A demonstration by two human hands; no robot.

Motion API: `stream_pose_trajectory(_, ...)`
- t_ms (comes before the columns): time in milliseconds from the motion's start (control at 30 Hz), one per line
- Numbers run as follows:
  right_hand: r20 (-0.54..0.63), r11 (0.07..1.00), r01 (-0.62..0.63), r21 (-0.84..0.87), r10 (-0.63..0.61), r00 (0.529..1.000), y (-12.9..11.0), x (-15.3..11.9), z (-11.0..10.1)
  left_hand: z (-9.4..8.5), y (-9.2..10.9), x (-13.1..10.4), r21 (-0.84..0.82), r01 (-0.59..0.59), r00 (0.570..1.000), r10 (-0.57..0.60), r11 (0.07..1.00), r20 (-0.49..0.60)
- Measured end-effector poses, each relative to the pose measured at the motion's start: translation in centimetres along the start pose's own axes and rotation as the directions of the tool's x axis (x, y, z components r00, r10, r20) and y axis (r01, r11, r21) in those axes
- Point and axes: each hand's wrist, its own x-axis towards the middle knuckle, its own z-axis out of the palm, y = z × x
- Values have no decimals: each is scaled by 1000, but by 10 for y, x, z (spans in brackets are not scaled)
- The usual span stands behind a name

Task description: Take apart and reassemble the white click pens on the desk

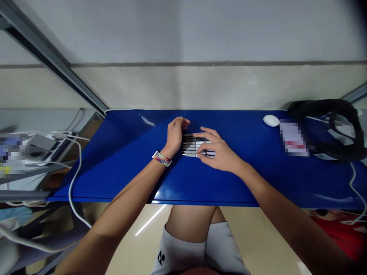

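Note:
Several slim white and grey pens (190,149) lie side by side in a row on the blue table (114,168), with dark tips toward the left. My left hand (174,135) stands on its edge at the tip ends, fingers curved over with nothing visible in them. Over the other end of the row rests my right hand (215,149), its thumb and index finger touching the nearest pens while the other fingers spread apart above the farther ones. The right hand hides part of the pens.
At the right of the table are a white oval object (271,120), a blurred-out packet (294,137) and a black strap-like headset (355,126). A white cable (75,179) hangs over the left side. The wall runs behind the table.

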Motion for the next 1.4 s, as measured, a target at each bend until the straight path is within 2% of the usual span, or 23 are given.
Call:
stream_pose_trajectory(167,71,998,45,-45,-42,997,-5,-1,-3,-2,-2,3,-4,-9,1000,9,1000,20)
stream_pose_trajectory(400,162,992,47,-115,-28,986,-5,-2,-7,-2,-4,4,4,-8,1000,8,1000,13)
stream_pose_trajectory(533,179,996,31,-82,-16,984,-1,-3,-5,-1,0,3,1,-12,1000,12,1000,15)
stream_pose_trajectory(600,129,999,24,-32,-20,991,-1,-1,-6,-2,3,2,-4,-34,999,34,999,32)
stream_pose_trajectory(700,-41,999,7,37,-5,999,-2,4,-11,-4,6,2,-25,-106,991,108,994,83)
stream_pose_trajectory(833,-272,992,-123,12,122,955,4,7,-19,-6,11,1,-31,-192,967,195,981,164)
stream_pose_trajectory(967,-291,987,-137,-81,108,951,13,6,-20,-5,24,-8,64,-195,936,166,979,309)
stream_pose_trajectory(1100,-335,985,-165,-44,141,932,19,7,-15,-1,30,-16,159,-215,897,130,964,422)
stream_pose_trajectory(1267,-400,942,-325,88,332,854,29,8,-16,0,21,-12,206,-253,910,160,945,382)
stream_pose_trajectory(1400,-389,837,-342,427,512,766,41,10,-20,-3,16,-6,169,-226,935,165,959,314)
